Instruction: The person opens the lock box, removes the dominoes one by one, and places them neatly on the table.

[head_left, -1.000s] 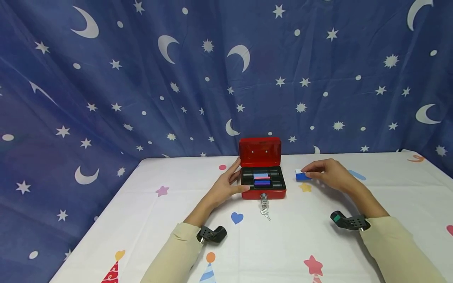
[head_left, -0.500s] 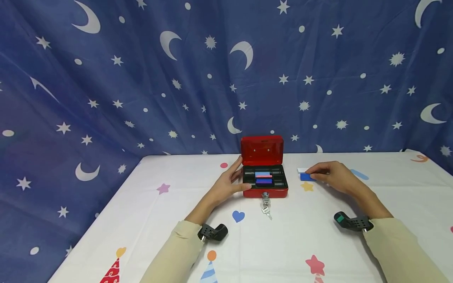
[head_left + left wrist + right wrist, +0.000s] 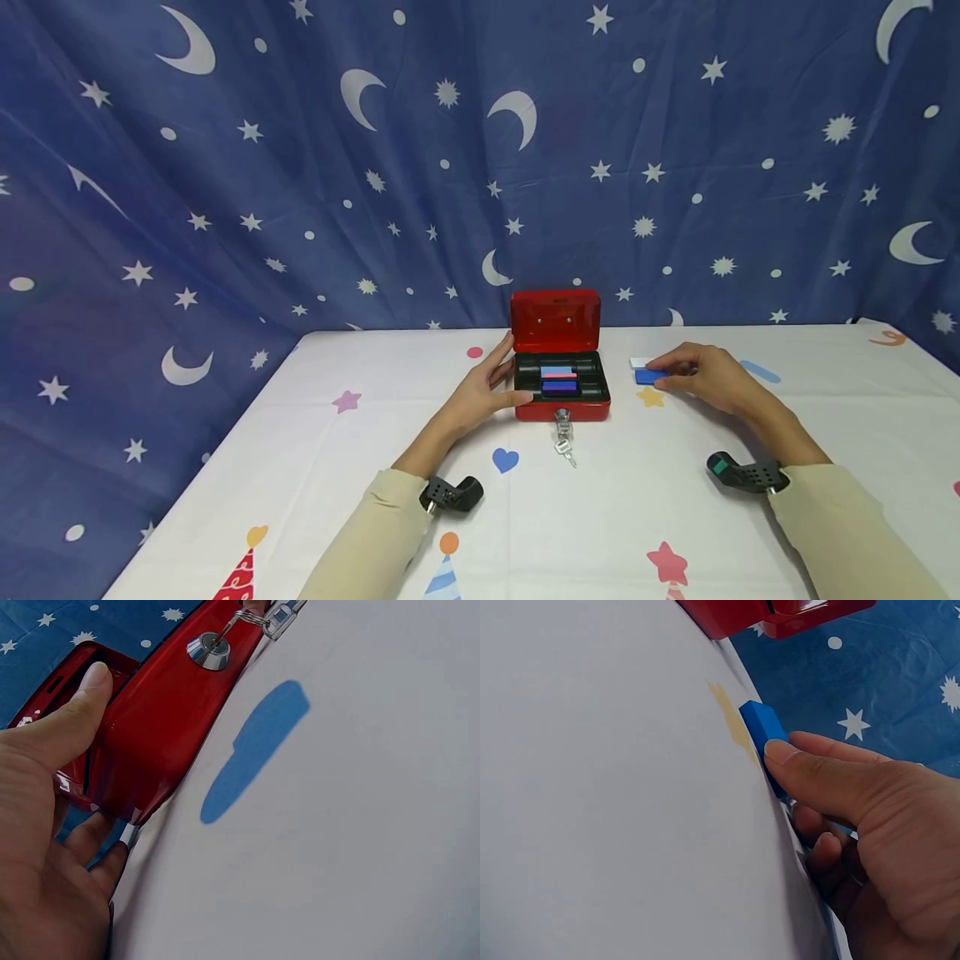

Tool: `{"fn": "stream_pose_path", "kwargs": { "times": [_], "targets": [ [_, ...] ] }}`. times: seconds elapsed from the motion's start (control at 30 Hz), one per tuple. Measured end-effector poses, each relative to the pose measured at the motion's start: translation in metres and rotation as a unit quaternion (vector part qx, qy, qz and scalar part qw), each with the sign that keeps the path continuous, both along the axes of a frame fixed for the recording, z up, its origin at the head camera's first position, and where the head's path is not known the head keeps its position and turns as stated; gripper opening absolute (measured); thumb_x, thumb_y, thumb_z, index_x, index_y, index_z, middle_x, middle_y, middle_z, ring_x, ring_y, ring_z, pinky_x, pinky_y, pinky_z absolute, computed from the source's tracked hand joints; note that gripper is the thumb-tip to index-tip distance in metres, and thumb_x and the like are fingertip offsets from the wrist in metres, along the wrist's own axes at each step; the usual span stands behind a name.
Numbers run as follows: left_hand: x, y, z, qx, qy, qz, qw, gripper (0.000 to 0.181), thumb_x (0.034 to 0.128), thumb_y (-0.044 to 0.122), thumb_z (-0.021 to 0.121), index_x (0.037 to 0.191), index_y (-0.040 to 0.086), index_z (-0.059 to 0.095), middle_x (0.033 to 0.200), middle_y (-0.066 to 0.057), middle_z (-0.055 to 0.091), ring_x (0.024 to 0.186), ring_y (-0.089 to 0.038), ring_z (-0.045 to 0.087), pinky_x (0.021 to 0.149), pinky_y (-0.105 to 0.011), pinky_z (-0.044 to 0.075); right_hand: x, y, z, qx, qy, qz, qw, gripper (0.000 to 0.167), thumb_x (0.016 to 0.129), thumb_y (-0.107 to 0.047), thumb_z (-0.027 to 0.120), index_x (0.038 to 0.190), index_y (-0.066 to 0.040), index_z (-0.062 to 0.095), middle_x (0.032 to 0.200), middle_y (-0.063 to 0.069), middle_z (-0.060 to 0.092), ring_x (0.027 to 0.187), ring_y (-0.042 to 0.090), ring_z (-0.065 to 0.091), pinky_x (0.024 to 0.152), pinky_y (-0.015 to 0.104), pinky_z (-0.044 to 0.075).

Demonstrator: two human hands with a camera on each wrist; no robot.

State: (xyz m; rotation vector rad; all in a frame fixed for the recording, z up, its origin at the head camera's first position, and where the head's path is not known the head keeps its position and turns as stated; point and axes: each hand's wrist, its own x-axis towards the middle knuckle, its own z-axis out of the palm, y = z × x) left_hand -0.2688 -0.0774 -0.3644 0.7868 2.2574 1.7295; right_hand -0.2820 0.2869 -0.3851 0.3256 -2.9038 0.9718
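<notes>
My left hand [image 3: 483, 383] grips the left side of a red cash box [image 3: 562, 412] with its lid raised. Its thumb rests on the front left rim, and the other fingers lie along the side wall. Light blue [image 3: 556, 371], pink [image 3: 559, 377] and dark blue-purple [image 3: 559, 387] blocks lie in the black inner tray [image 3: 598, 377]. To the box's right, my right hand [image 3: 705, 377] pinches a small blue block [image 3: 762, 727] between thumb and forefinger, low at the tabletop. A white block [image 3: 639, 362] lies just behind it, partly hidden by the fingers.
Keys [image 3: 566, 451] hang from the lock [image 3: 562, 414] at the box's front. A white printed cloth [image 3: 585, 525] covers the table. Behind its far edge hangs a blue curtain [image 3: 420, 275] with moons and stars.
The blue block, first up against the white one, now lies slightly nearer and further right, with my right hand still on it. My left hand has stayed at the box.
</notes>
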Motion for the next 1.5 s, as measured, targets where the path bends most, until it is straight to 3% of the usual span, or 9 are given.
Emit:
{"fn": "stream_pose_path", "kwargs": {
  "times": [0.57,0.93,1.23,1.5],
  "targets": [
    [-0.0002,0.001,0.0003,-0.002,-0.002,0.0,1.0,0.091,0.0842,0.009,0.072,0.153,0.007,0.012,0.159,-0.008,0.008,0.14,-0.032,0.024,0.112,-0.045,0.023,-0.0005,0.0033,-0.0003,-0.016,-0.003,-0.002,0.9999,0.03,0.082,-0.025,0.076,0.107,-0.008,0.072,0.1,0.009,0.066,0.086,0.024,0.055,0.074,0.033,0.047],
    [0.0014,0.0012,0.0009,-0.003,0.001,0.003,1.0,0.091,0.0838,0.007,0.072,0.153,0.006,0.013,0.159,-0.008,0.009,0.14,-0.032,0.025,0.112,-0.045,0.024,0.0005,0.0042,0.0025,-0.007,-0.002,-0.005,1.0,0.034,0.08,-0.023,0.078,0.11,-0.008,0.071,0.099,0.007,0.066,0.086,0.024,0.055,0.074,0.034,0.046],
    [0.0009,0.0003,0.0,0.003,-0.001,0.002,1.0,0.091,0.0836,0.007,0.072,0.153,0.006,0.013,0.159,-0.007,0.009,0.14,-0.031,0.026,0.112,-0.043,0.023,0.0002,0.0015,0.0052,-0.002,0.007,0.005,1.0,0.032,0.08,-0.016,0.078,0.11,-0.005,0.071,0.088,0.004,0.064,0.08,0.022,0.054,0.071,0.032,0.047],
    [0.0,0.0003,-0.0011,0.006,-0.002,0.002,1.0,0.091,0.0835,0.006,0.072,0.153,0.006,0.014,0.159,-0.006,0.009,0.14,-0.031,0.026,0.112,-0.043,0.023,-0.0006,0.002,0.0086,-0.002,0.002,-0.006,1.0,0.034,0.082,-0.022,0.077,0.111,-0.006,0.07,0.092,0.006,0.065,0.082,0.023,0.056,0.067,0.03,0.048]
  ]
}}
